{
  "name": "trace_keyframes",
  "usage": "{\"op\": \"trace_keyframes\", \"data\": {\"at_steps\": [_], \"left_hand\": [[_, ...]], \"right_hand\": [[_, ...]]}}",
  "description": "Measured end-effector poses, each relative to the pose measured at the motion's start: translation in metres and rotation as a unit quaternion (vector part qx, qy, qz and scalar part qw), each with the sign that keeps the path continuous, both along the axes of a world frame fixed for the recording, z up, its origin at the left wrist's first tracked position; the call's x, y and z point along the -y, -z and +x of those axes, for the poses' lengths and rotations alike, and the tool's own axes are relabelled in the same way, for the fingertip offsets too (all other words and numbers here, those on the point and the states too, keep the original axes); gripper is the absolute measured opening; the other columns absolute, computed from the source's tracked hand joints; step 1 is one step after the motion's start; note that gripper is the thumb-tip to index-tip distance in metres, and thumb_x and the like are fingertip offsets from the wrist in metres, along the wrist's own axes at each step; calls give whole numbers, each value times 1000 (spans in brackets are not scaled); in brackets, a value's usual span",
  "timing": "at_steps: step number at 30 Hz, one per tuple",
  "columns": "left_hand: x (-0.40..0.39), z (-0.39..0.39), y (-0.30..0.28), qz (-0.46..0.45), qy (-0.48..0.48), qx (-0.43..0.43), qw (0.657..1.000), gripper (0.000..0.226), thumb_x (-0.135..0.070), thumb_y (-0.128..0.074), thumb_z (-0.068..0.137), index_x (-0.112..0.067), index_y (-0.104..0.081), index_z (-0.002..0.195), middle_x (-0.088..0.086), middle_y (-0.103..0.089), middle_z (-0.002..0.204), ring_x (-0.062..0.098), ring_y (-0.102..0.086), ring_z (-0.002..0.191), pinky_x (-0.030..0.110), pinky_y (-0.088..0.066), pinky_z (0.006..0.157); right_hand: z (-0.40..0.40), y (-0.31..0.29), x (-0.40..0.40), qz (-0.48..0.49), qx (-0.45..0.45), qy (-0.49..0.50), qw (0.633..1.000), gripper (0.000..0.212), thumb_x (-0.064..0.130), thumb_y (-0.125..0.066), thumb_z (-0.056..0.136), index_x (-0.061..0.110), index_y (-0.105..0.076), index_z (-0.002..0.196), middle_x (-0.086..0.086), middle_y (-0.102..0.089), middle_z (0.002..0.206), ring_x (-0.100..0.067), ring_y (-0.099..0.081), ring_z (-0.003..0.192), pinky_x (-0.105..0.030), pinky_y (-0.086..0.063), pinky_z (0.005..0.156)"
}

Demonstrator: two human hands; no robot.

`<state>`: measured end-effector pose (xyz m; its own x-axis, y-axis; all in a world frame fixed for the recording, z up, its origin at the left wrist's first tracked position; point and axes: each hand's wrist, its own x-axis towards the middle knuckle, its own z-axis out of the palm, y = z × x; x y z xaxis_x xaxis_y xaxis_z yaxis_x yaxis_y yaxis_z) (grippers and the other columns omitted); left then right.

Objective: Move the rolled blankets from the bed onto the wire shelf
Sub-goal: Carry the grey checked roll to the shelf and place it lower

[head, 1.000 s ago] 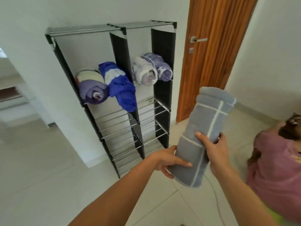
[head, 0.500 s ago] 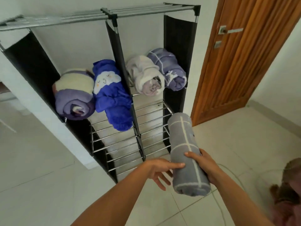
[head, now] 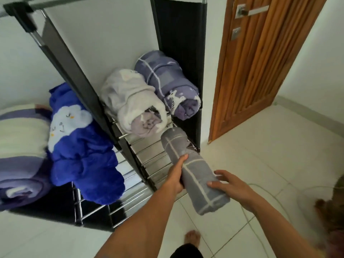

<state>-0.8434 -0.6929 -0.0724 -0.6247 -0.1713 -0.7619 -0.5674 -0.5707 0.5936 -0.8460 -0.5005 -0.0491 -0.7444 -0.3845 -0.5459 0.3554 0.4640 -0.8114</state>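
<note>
A grey rolled blanket (head: 193,170) with white lines points into the right column of the wire shelf (head: 149,153), its far end over the second tier. My left hand (head: 176,174) grips its left side. My right hand (head: 229,185) holds its near end from the right, fingers spread on the fabric. On the tier above lie a white rolled blanket (head: 134,101) and a purple patterned one (head: 167,81). The left column holds a blue blanket (head: 81,149) that droops over the edge and a purple and cream roll (head: 20,149).
A wooden door (head: 260,62) stands just right of the shelf. A white cable (head: 260,211) trails over the tiled floor. A small child (head: 333,211) is at the right edge. My bare foot (head: 192,237) is below the blanket.
I have stepped closer to the shelf and lowered the grey blanket, pushing its far end onto the second tier of the right column. My left hand now grips its side.
</note>
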Motion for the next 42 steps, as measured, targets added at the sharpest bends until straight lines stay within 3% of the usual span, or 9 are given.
{"op": "trace_keyframes", "data": {"at_steps": [4,10,15,18,22,27,32,38,42], "left_hand": [[28,-53,16,-16,-12,30,999,68,-47,-82,61,-17,-55,115,18,-65,117,36,-62,105,56,-49,95],[46,-109,36,-67,-12,66,996,82,-46,-84,58,-14,-50,126,18,-61,123,37,-62,105,56,-49,96],[60,-134,57,-109,-34,46,992,110,-54,-86,38,-15,-48,134,16,-60,129,37,-61,108,56,-49,97],[62,-136,54,-103,-20,26,994,80,-32,-83,67,-16,-46,136,13,-56,133,34,-59,105,55,-51,92],[60,-140,57,-93,-1,15,996,70,-19,-78,74,-16,-45,136,13,-55,135,30,-59,96,46,-56,76],[62,-146,45,-154,-32,-10,987,56,-14,-71,83,-10,-47,134,12,-57,133,28,-57,99,40,-51,72],[59,-139,39,-174,73,8,982,58,-5,-64,87,-12,-40,140,11,-51,140,31,-55,116,38,-49,76],[52,-126,42,-308,150,29,939,63,-15,-65,87,-10,-37,143,12,-48,144,32,-48,129,39,-45,100],[30,-101,29,-455,288,60,840,76,-26,-68,83,-8,-32,147,20,-47,143,36,-53,124,38,-47,103]], "right_hand": [[-14,32,7,-33,113,92,989,71,52,-69,77,24,-41,135,-7,-52,134,-29,-58,115,-41,-49,90],[-46,67,50,-126,201,209,949,57,40,-67,84,9,-48,128,-12,-61,123,-26,-67,99,-34,-55,80],[-68,82,73,-144,186,266,935,41,28,-60,91,10,-47,126,-8,-60,120,-25,-65,100,-32,-51,82],[-79,89,88,-157,174,274,933,33,20,-57,93,12,-47,123,-5,-61,101,-17,-60,82,-33,-49,81],[-86,93,99,-146,118,287,939,45,7,-58,88,10,-41,130,-6,-57,103,-13,-55,79,-23,-46,62],[-98,82,116,-186,72,229,953,62,9,-58,84,24,-32,139,-7,-56,129,-25,-54,120,-43,-47,101],[-97,91,107,-166,110,230,953,59,5,-58,86,15,-33,139,-7,-54,128,-21,-52,112,-33,-43,93],[-86,77,87,-129,90,223,962,49,14,-55,91,13,-37,137,-6,-58,115,-17,-53,91,-23,-44,71],[-67,57,61,-110,100,236,960,79,18,-60,87,14,-15,152,-7,-55,126,-22,-56,105,-37,-47,95]]}}
